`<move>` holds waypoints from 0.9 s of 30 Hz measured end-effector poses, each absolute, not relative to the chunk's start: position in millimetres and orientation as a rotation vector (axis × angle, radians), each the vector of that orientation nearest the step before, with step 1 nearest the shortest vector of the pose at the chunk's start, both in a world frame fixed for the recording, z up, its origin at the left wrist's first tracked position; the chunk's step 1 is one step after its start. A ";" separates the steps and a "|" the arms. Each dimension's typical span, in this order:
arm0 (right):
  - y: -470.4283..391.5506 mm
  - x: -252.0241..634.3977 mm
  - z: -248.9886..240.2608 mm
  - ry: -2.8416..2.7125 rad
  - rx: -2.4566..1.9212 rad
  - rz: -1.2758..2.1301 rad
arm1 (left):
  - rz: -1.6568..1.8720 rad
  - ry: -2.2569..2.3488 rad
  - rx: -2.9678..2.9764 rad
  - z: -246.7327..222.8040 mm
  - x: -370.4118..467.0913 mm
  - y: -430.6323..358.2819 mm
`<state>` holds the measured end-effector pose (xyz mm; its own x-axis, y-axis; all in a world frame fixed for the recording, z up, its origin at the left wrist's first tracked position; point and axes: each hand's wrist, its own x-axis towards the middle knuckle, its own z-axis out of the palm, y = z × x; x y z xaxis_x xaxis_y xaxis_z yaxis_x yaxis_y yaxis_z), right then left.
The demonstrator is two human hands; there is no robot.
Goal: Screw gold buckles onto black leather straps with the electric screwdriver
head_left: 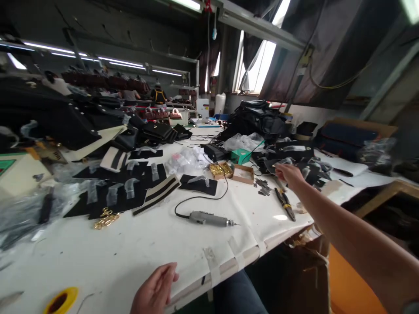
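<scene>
White-topped, the bench spans the frame, the left hand loosely open at bottom centre, the right hand, narrowly bunched, contents unclear, stretched toward black pieces at right, seemingly a reach calling for a careful pinch.

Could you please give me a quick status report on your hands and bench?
Right hand out at the black pieces, grip unclear. Left hand by the table edge, nothing visible in it. Pliers lying near right hand.
</scene>
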<state>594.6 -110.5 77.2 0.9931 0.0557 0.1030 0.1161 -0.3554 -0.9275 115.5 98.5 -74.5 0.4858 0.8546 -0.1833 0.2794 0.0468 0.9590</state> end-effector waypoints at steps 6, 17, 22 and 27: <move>-14.1 488.8 -6.9 -0.571 -1.953 0.372 | 0.446 0.902 1.447 -73.5 114.4 102.9; 227.2 384.2 -42.4 -0.572 -1.729 0.738 | 0.440 0.911 1.352 -87.3 107.9 100.9; 214.6 379.7 -24.1 -0.578 -1.621 0.592 | 0.439 0.856 1.341 -82.7 105.4 97.6; 124.2 352.8 23.9 -0.798 -1.523 0.473 | 0.810 0.980 1.613 -69.8 92.0 95.5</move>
